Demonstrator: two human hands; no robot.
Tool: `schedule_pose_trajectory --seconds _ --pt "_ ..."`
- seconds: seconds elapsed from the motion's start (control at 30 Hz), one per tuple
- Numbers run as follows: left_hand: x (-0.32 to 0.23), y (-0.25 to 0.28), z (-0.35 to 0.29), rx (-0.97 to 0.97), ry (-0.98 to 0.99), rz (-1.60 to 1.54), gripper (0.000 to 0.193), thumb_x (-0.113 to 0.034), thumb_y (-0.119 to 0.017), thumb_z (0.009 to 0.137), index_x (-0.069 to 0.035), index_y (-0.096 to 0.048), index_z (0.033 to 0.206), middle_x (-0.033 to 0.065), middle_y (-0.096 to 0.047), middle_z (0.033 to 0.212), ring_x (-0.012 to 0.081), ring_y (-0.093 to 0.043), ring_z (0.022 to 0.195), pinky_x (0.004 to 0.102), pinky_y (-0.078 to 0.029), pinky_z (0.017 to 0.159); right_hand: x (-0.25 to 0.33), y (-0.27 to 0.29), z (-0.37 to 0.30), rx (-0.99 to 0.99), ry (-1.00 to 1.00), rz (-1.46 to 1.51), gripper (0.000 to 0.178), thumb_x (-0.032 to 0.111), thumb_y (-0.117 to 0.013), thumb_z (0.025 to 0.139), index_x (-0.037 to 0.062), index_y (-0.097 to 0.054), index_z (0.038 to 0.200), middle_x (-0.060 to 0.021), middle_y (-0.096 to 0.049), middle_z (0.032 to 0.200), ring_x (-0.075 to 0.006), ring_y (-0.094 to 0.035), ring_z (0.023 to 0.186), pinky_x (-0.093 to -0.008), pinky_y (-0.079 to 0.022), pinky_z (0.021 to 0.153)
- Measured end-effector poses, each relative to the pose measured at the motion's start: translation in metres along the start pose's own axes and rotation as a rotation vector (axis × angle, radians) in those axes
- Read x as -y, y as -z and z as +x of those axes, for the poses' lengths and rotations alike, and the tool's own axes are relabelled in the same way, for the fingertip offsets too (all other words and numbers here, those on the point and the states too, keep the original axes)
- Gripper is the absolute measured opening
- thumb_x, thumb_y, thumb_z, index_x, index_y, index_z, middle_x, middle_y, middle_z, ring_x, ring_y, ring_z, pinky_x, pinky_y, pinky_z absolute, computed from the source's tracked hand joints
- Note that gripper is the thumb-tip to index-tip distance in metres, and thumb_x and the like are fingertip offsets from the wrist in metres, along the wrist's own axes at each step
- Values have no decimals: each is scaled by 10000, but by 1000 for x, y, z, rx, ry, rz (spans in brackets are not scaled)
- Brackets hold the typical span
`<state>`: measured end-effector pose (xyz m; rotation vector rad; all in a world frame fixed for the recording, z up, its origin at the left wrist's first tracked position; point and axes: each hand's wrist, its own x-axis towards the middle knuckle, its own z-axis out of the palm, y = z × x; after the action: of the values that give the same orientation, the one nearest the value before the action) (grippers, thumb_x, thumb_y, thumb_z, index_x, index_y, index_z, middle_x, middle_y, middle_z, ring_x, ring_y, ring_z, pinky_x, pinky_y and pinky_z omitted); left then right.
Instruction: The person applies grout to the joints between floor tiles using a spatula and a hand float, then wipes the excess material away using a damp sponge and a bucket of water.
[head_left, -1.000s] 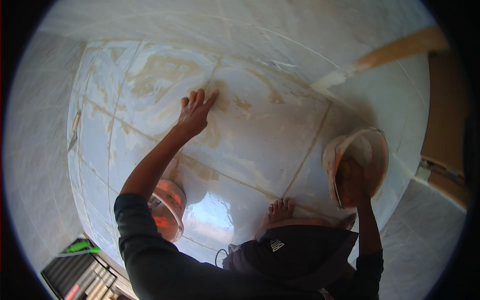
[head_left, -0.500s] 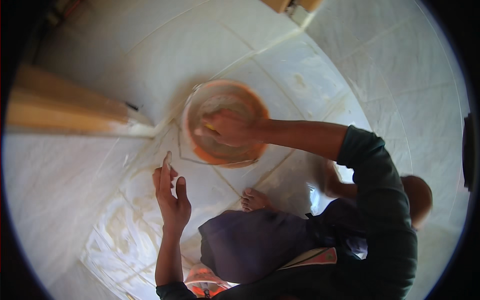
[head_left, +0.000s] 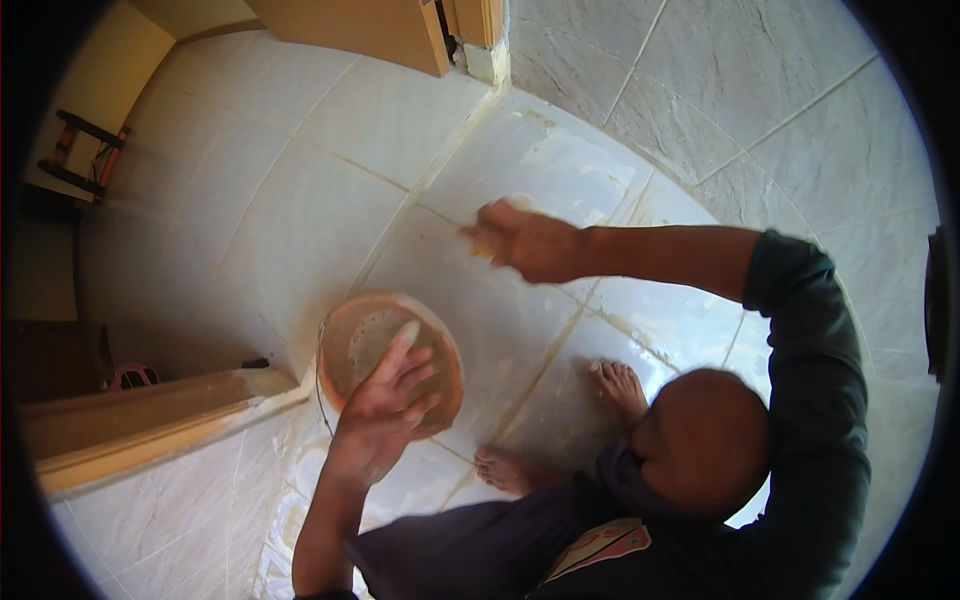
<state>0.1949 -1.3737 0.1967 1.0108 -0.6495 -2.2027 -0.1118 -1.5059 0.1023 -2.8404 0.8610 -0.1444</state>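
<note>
My right hand is closed over the wet tiled floor, somewhat blurred. A yellow sponge shows at its fingertips, mostly hidden by the fingers. Left of it and nearer to me stands an orange bucket with cloudy, greyish-brown water inside. Over the bucket's near side reaches my left hand, palm up, fingers apart and holding nothing. One of its fingertips is coated whitish. Whether that hand touches the rim cannot be told.
White smears lie on the floor tiles ahead. My bare feet are right of the bucket. A wooden door frame juts in from the left, and a wooden door stands at the far side. A dark rack-like object is far left.
My right hand has come out of the bucket with the sponge and moved right, over the floor. My left hand is now above the bucket, fingers spread. The view has shifted.
</note>
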Motion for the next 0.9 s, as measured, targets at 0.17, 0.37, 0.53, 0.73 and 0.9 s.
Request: schedule_pose_trajectory --seconds 0.17,0.37,0.53,0.73,0.9 --pt "4 24 -22 -366 83 320 885 -79 -689 801 -37 -222 1552 76 -451 1358 217 -414 1271 361 -378 1053 -159 -44 -30 -291 -496 328 403 114 -745 795 -14 -623 1157 -201 -571 1189 -376 -521 1155 -429 -452 992" --pt "6 28 -72 -531 306 593 721 -82 -686 842 -1 -372 1486 103 -537 1245 202 -483 1196 354 -443 957 -300 -97 22 -609 -699 17 388 94 -690 848 42 -619 1226 -183 -543 1227 -363 -535 1139 -412 -486 943" --pt "13 18 -81 -687 280 414 687 -116 -713 846 -9 -420 1458 90 -572 1146 183 -535 1108 346 -462 919 -292 -145 96 -573 -819 -36 413 35 -579 823 8 -541 1234 -181 -507 1209 -374 -512 1120 -445 -504 913" --pt "26 10 -38 -818 376 828 628 -97 -657 853 -76 -447 1444 107 -511 1199 214 -510 1130 352 -471 890 -99 -214 154 -699 -575 272 401 58 -512 877 -100 -499 1246 -305 -466 1271 -472 -488 1147 -499 -470 970" --pt "36 4 -24 -773 185 1135 590 -90 -636 854 -68 -465 1419 159 -519 1242 281 -523 1154 385 -490 876 4 -222 159 -379 -303 812 404 8 -500 837 -95 -514 1227 -293 -472 1287 -413 -531 1121 -468 -469 953"
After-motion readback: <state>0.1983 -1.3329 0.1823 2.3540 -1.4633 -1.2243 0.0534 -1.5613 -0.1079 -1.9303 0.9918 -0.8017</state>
